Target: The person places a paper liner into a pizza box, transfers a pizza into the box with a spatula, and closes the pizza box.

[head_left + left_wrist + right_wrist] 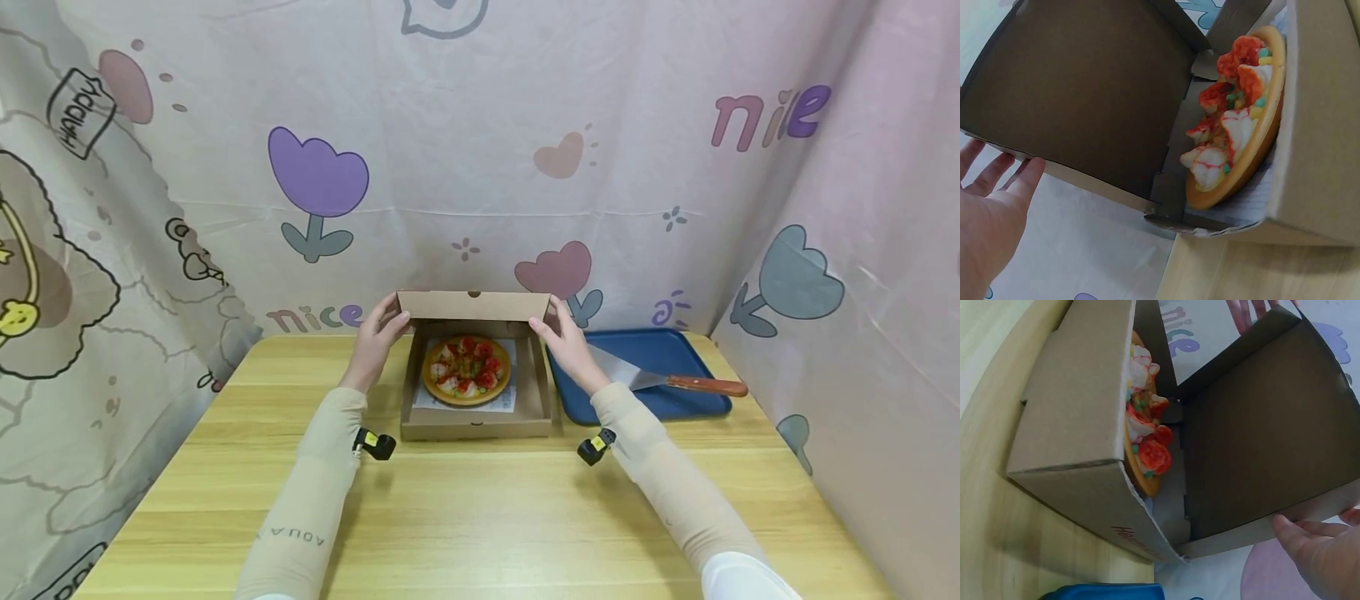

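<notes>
A brown cardboard pizza box (476,430) stands on the table with its lid (474,306) tilted up at the back. Inside it a small pizza (467,371) with red and white toppings rests on a printed paper sheet (507,395). My left hand (377,340) grips the lid's left edge, fingers behind and thumb toward me. At the right edge my right hand (567,343) holds the lid in the same way. In the right wrist view the thumb of that hand (1322,550) presses on the lid's side flap.
Right of the box lies a blue tray (600,407). Across it rests a pizza server with a metal blade (617,367) and wooden handle (707,385), which sticks out past the tray's right edge. A printed curtain (465,167) hangs behind the wooden table (480,517).
</notes>
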Action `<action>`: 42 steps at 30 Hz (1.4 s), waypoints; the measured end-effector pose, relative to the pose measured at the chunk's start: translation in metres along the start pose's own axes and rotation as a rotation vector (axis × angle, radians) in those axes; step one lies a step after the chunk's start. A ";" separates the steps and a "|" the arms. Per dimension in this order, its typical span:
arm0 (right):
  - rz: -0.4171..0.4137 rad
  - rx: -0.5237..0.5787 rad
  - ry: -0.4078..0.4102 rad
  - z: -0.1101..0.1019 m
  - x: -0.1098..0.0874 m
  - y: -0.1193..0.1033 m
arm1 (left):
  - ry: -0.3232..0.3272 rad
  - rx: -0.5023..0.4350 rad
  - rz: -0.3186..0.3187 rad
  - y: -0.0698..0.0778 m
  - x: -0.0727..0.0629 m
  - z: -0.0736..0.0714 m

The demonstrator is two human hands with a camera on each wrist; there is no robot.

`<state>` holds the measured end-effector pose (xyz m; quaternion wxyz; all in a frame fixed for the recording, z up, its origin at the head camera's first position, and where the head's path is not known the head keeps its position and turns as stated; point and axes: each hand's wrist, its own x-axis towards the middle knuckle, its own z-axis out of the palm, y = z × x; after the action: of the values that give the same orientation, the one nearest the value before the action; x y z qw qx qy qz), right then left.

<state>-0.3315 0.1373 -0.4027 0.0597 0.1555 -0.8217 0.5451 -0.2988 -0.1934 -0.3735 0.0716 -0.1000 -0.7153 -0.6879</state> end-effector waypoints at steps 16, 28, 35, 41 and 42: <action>-0.051 0.072 -0.073 0.006 -0.016 0.014 | -0.013 0.077 0.011 -0.026 -0.013 -0.008; 0.014 0.024 -0.149 -0.002 -0.043 -0.018 | 0.021 0.096 -0.010 -0.050 -0.026 -0.011; 0.011 0.043 -0.154 0.000 -0.039 0.000 | 0.025 0.124 0.012 -0.056 -0.031 -0.012; 0.023 0.065 -0.128 0.004 -0.036 0.013 | 0.020 0.120 0.013 -0.054 -0.033 -0.012; 0.021 0.064 -0.125 0.004 -0.036 0.013 | 0.019 0.120 0.013 -0.053 -0.033 -0.012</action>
<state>-0.3010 0.1452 -0.4252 -0.0024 0.1822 -0.8074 0.5611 -0.2797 -0.2087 -0.4327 0.0890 -0.0937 -0.7538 -0.6442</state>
